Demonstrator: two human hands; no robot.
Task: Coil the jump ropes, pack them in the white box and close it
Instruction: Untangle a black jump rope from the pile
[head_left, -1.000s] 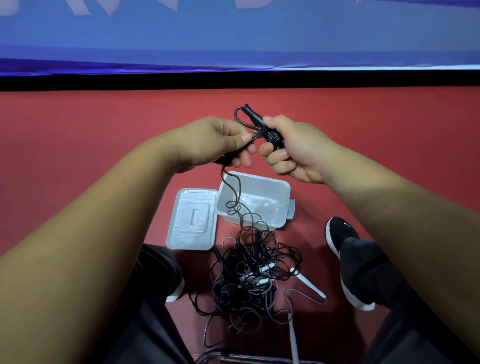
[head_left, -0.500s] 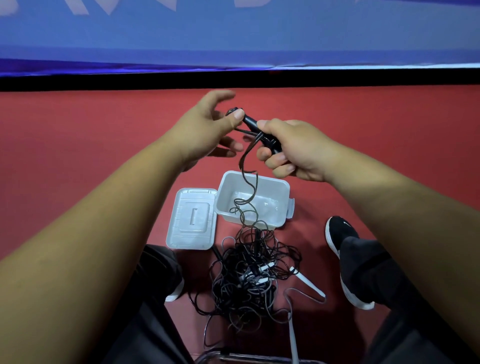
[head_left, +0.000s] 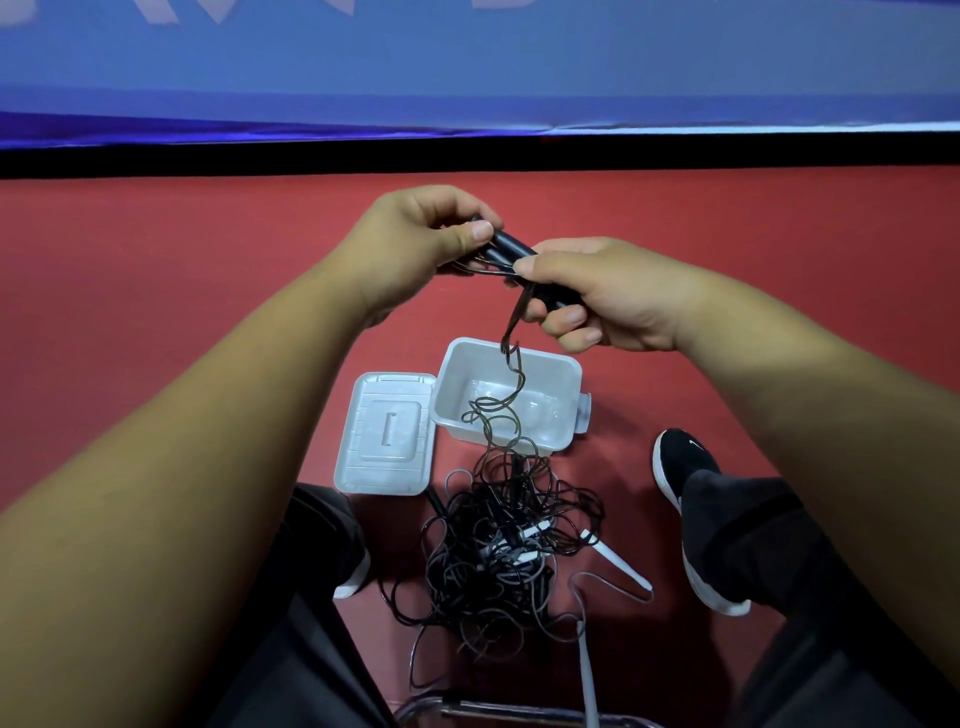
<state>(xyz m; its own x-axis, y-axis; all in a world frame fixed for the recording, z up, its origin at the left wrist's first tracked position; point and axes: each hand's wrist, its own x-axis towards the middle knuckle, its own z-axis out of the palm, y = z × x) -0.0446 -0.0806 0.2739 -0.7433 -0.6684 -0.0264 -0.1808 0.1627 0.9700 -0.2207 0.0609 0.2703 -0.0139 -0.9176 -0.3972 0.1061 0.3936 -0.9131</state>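
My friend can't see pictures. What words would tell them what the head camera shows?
A left hand and a right hand grip black jump rope handles above a red floor. A thin black cord hangs from them past an open white box, its lid lying beside it, down to a tangled pile of ropes between the person's feet.

We seem to be in a sports hall: smooth red court floor (head_left: 156, 270), long blue fabric banner (head_left: 467, 73).
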